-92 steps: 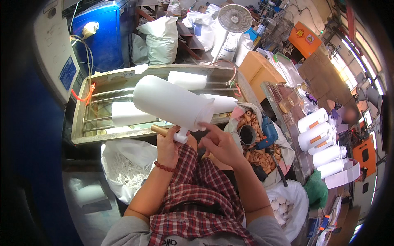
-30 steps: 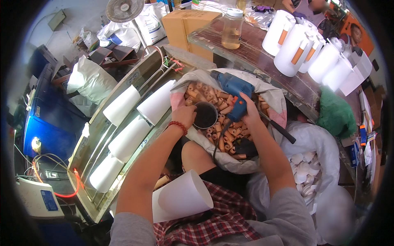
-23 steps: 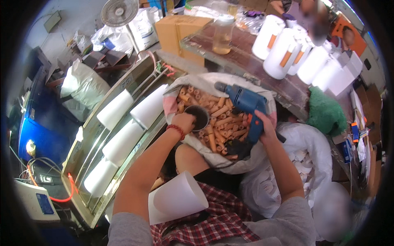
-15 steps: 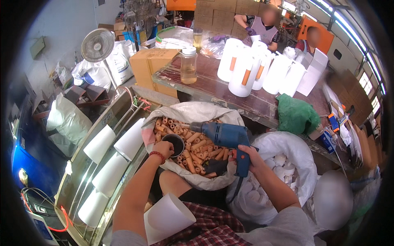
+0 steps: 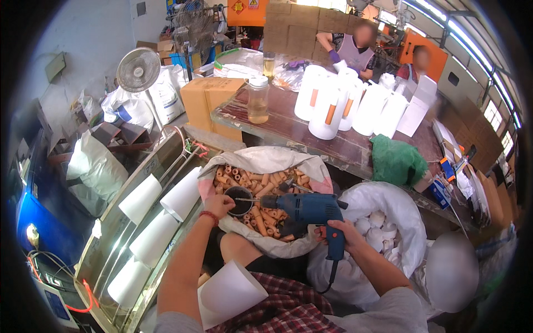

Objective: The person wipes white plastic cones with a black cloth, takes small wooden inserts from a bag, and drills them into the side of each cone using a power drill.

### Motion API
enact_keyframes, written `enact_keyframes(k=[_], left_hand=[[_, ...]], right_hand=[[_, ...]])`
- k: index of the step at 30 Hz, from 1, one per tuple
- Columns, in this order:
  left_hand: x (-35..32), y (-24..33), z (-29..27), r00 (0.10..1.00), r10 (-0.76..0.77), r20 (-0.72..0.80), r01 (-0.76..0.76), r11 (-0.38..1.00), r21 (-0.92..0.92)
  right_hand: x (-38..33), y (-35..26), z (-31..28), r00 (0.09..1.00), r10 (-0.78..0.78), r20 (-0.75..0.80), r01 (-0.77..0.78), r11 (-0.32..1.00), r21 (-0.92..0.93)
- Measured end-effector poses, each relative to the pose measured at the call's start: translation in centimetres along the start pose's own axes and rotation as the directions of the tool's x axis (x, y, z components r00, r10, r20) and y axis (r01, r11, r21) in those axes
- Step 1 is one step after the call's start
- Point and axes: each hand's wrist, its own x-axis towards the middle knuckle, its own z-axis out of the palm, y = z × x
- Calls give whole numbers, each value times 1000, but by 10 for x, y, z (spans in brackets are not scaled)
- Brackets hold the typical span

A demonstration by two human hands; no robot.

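Observation:
A blue electric drill [image 5: 311,208] lies level over an open sack, and my right hand [image 5: 340,233] is wrapped round its pistol grip. Its thin bit points left across a dark round cup [image 5: 239,201]. At the cup's left rim is my left hand [image 5: 221,206], fingers pinched together close to the bit's tip; whatever they hold is too small to make out. Many short tan tubular pieces [image 5: 266,216], some with holes in their ends, fill the sack [image 5: 250,156] around the cup. A white cylinder [image 5: 232,294] leans on my lap.
White cylinders [image 5: 145,200] sit on a slanted rack at left. A white sack [image 5: 383,191] of white pieces stands at right. The table ahead holds white canisters [image 5: 323,119] with tan handles, a bottle [image 5: 258,102] and green cloth [image 5: 397,161]. Two people are beyond it.
The drill has swung down to nearly level, and its bit now reaches over the cup. My left hand has drawn back slightly from the cup to its rim.

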Motion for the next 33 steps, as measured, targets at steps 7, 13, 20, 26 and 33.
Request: enact_keyframes(k=[7,13,20,26,33], left_hand=[[-56,-35,-47,983,-154,-104,76,844,-531],[-195,-31,-106,862,-503,59,257,333,-907],[-292,-64,-84,736,-663,136,272,105,-957],[-304,-65,-68,739,-656,151,227,32,-973],[-295,-55,-68,744,-657,120,193,40,-980]], right_hand=[[-3,35,12,989,125,76,-123,992,-31],[14,83,56,920,296,257,-265,953,-149],[53,143,64,796,494,349,-500,862,-78],[53,144,60,792,508,339,-508,856,-97],[52,145,67,836,454,308,-454,888,-79]])
